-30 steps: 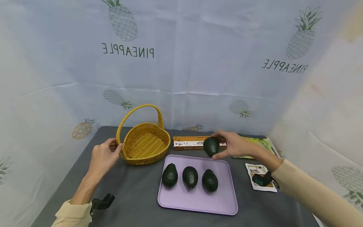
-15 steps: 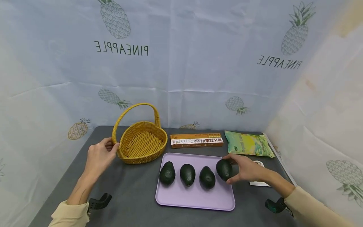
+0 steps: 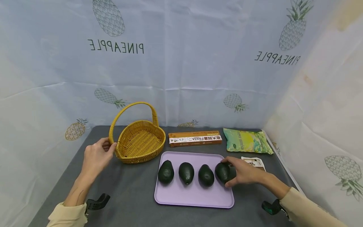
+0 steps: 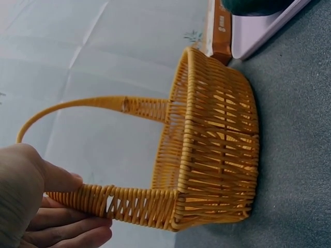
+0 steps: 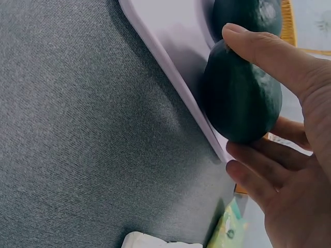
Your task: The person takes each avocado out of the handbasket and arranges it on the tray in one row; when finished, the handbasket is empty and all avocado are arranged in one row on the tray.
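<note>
My left hand (image 3: 96,157) pinches the lower left end of the yellow wicker basket's handle (image 4: 98,199) between thumb and fingers. The basket (image 3: 141,158) stands upright on the dark tabletop, nothing inside it. My right hand (image 3: 246,171) holds a dark green avocado (image 3: 222,172) at the right side of a lilac tray (image 3: 195,198). In the right wrist view, the thumb lies over one end of this avocado (image 5: 240,98) and the fingers are against the other. Three more avocados, left (image 3: 165,172), middle (image 3: 186,173) and right (image 3: 206,175), lie in a row on the tray.
Behind the tray lies an orange-brown pasta box (image 3: 195,138). A green-yellow bag (image 3: 248,141) is at the back right. A white packet (image 3: 254,162) is partly hidden behind my right hand. A pineapple-print cloth (image 3: 193,63) hangs around the table's back and sides.
My right hand has brought the avocado from above the tray's back edge down to its right side, beside the row. The left hand keeps its hold on the basket handle. The view has shifted slightly.
</note>
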`<state>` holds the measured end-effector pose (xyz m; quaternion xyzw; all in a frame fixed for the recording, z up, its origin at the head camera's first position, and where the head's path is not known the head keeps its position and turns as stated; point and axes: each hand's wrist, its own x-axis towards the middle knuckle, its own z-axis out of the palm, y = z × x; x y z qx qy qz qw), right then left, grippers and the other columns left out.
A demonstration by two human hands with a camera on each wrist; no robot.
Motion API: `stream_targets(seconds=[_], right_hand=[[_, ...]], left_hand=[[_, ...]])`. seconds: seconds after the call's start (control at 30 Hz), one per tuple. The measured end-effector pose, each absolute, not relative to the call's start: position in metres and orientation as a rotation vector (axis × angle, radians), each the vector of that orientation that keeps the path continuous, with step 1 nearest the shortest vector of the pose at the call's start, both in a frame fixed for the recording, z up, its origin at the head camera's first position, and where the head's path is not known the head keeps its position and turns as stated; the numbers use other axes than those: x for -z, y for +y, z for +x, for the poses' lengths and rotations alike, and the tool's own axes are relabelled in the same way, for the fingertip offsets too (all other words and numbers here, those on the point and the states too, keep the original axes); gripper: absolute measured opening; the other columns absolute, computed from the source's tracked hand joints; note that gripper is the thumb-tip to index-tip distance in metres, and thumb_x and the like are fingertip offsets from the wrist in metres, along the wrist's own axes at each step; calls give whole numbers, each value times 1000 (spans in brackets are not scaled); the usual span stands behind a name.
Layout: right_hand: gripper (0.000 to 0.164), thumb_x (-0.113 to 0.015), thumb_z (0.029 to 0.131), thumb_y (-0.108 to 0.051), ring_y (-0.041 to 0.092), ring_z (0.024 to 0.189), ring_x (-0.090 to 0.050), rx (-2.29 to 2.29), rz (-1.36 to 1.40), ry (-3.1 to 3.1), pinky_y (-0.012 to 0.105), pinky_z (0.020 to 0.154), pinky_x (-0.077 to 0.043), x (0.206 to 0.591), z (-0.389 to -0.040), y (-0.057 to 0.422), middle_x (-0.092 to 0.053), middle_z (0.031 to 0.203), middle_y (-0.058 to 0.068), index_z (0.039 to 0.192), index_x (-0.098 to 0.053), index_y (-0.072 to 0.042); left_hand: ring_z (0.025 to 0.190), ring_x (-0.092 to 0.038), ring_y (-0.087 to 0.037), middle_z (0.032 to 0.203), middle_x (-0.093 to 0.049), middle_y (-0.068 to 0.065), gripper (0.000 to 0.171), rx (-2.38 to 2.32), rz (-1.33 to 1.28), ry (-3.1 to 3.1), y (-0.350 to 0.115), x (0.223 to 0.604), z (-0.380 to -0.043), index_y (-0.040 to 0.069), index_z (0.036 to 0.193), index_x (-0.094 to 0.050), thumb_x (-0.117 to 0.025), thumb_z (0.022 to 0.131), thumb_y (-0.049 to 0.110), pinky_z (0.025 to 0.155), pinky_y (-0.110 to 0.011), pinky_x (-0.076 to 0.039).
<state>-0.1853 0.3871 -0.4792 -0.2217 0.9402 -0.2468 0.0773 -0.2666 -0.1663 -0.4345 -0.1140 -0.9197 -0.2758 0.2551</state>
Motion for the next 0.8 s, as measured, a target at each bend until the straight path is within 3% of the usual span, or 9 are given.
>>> stream_targets(seconds=[0.27,0.7,0.8], right_hand=[[92,-96,70,-49,31,124,-64,701,-651,2824,54,103,-54,477,-185,385,-65,136,6,141,-55,-6],[104,-95,72,-48,40,139,-54,734,-657,2780,65,109,-46,474,-184,384,-55,152,15,152,-47,-2],[106,-93,74,-51,40,142,-52,742,-616,2790,66,110,-45,472,-183,382,-52,155,15,155,-44,-3]], left_hand=[[71,-73,-39,87,-76,-27,27,737,-317,-2498,-169,432,-267,-14,108,-71,-75,95,10,62,-55,-59],[76,-74,-40,90,-76,-28,28,751,-282,-2524,-169,432,-269,-12,110,-71,-75,96,12,65,-55,-60],[93,-72,-48,110,-73,-33,44,786,-251,-2592,-167,429,-269,-13,126,-64,-73,99,21,75,-61,-58]])
